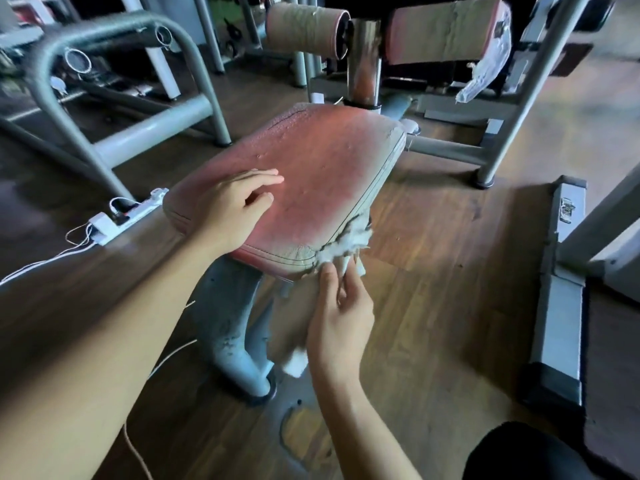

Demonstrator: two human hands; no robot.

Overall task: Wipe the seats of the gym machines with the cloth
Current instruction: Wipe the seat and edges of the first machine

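Note:
A worn red padded seat of a gym machine fills the middle of the view, its near right corner torn with white stuffing showing. My left hand rests on the seat's near left part with fingers loosely extended. My right hand is at the torn corner, below the seat edge, and pinches a pale cloth that hangs down beneath the seat. The cloth is partly hidden behind my right hand.
The seat stands on a grey-blue post on a wooden floor. A white power strip with cables lies at the left. Grey machine frames stand behind left, roller pads behind, and a metal base at the right.

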